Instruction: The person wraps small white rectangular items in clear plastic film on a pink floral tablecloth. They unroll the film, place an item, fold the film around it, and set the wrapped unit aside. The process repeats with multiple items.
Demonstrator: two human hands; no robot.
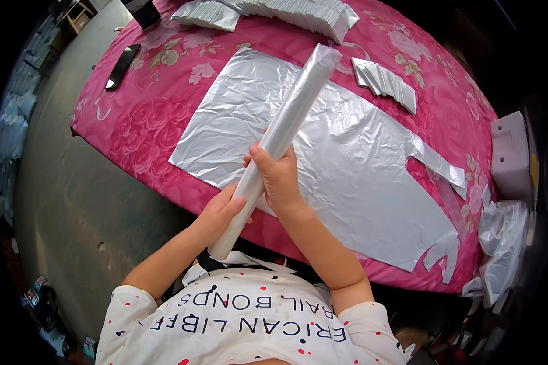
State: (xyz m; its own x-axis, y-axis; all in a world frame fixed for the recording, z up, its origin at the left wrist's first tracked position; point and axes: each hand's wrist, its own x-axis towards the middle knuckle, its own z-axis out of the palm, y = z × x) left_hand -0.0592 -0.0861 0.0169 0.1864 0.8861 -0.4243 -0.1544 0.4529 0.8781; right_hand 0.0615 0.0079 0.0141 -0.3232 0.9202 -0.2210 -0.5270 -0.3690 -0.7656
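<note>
A long, tight roll of whitish plastic film or bags slants across the middle, its far end raised over the table and its near end close to my body. My left hand wraps round its lower part. Higher up, my right hand grips it with the thumb laid along the side. Beneath the roll, a flat stack of silvery-white plastic carrier bags lies spread on the table, with its handle loops toward the right.
A pink flowered cloth covers the table. Rows of folded white packets stand at the far edge, and a smaller fanned pile lies at right. A black phone rests at left. Beyond the right edge are a white plastic bin and crumpled bags.
</note>
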